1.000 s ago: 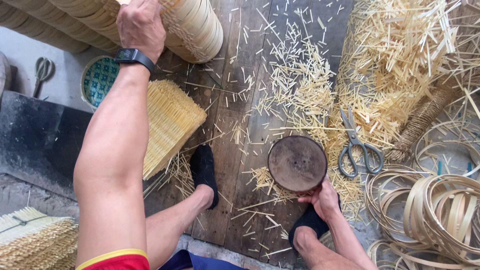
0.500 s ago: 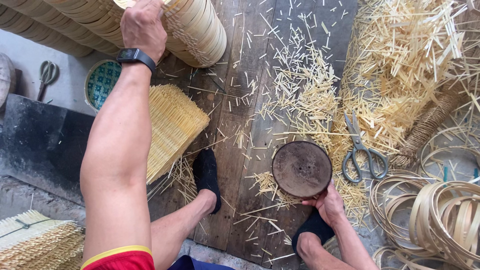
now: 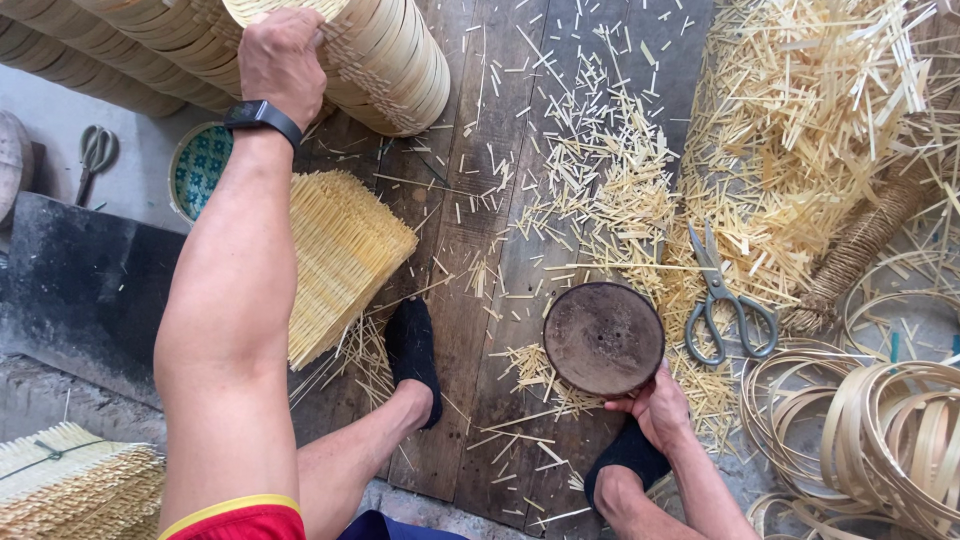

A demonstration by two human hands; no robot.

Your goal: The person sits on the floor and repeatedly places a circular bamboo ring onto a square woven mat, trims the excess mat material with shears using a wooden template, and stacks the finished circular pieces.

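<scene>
My left hand (image 3: 281,55), a black watch on its wrist, grips the rim of a stack of round bamboo baskets (image 3: 385,60) lying on its side at the top. My right hand (image 3: 655,408) holds the near edge of a dark round wooden disc (image 3: 603,337) that rests on the plank floor between my feet. Both feet wear black socks (image 3: 413,345). Grey-handled scissors (image 3: 722,298) lie just right of the disc among bamboo offcuts.
A pile of woven bamboo mats (image 3: 340,255) lies beside my left leg. Bamboo trimmings (image 3: 800,120) heap at the upper right. Coiled bamboo hoops (image 3: 870,430) sit at the lower right. Another pair of scissors (image 3: 95,155) and a green patterned basket (image 3: 200,170) lie at the left.
The view has shifted slightly, so the disc and scissors sit a little lower and further right in the picture. My right hand stays at the disc's edge; my left hand stays on the basket stack.
</scene>
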